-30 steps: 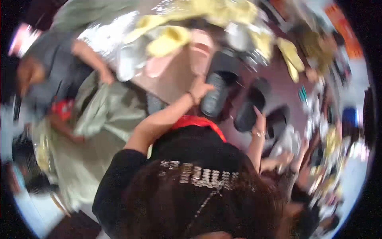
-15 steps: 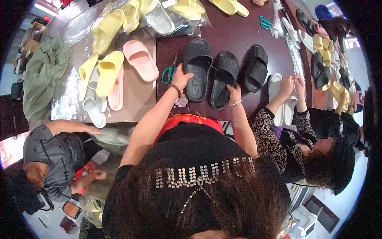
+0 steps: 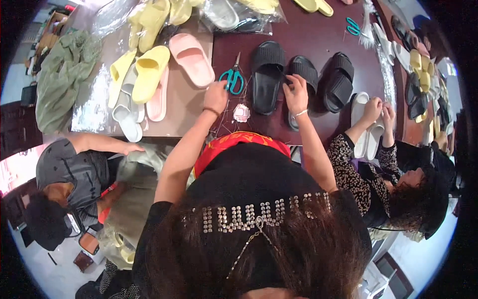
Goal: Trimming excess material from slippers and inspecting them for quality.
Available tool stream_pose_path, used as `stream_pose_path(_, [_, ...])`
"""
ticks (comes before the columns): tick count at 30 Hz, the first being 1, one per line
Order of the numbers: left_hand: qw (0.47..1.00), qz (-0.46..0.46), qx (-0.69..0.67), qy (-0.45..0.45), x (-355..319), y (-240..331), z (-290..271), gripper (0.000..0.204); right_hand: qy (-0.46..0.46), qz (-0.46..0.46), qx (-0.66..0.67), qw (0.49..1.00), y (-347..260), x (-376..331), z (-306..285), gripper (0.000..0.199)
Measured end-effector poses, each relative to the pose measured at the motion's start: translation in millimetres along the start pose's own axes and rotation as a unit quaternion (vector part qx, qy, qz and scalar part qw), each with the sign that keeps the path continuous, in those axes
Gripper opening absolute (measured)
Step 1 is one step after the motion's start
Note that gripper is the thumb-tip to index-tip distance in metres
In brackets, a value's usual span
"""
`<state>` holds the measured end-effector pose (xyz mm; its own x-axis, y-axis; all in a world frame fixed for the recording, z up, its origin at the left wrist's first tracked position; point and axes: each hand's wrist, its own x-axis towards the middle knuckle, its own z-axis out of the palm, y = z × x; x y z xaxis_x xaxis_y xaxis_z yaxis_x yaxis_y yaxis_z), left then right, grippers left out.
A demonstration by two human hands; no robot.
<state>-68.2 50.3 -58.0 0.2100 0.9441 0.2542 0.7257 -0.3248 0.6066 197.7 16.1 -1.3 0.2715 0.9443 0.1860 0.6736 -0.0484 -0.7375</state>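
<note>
My left hand point(image 3: 215, 97) rests beside the teal handles of a pair of scissors point(image 3: 232, 80). Its fingers are curled; what they hold, if anything, is hidden. My right hand point(image 3: 297, 95), fingers apart, is over the near part of a middle black slide sandal point(image 3: 304, 69) and covers much of it. Its fingertips come close to the edge of another black slide sandal point(image 3: 265, 92), whose footbed looks plain. A third black slide sandal point(image 3: 340, 82) lies to the right. Thin threads and a small round white-and-red thing point(image 3: 241, 113) lie between my forearms.
Pink point(image 3: 191, 60) and yellow slides point(image 3: 151, 74) lie at left on a brown board. Bagged slides point(image 3: 219, 12) stand behind. At right a person's hands point(image 3: 380, 108) work over white slides point(image 3: 368, 141); another person point(image 3: 74, 172) sits at left, near green cloth point(image 3: 64, 79).
My left hand has left the left black slide and moved to the scissors. My right hand has let go of the middle slide's edge. Pale lettering no longer shows on the left slide's footbed.
</note>
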Motion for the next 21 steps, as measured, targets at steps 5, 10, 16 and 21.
stream_pose_path(5, [0.99,-0.025,0.132,-0.038,29,25,20,0.029,-0.11,-0.004,0.017,0.994,-12,-13,24,0.028])
stream_pose_path(10, [0.968,-0.143,0.165,-0.123,46,26,8,0.045,-0.159,0.025,0.08,0.984,-15,-43,39,0.027])
stream_pose_path(16, [0.949,-0.253,-0.157,-0.103,40,13,-21,0.05,-0.142,0.069,0.21,0.965,-25,-26,46,0.027])
stream_pose_path(21, [0.947,-0.162,-0.271,-0.061,26,57,-57,0.052,-0.16,0.082,0.265,0.947,-69,8,40,0.029])
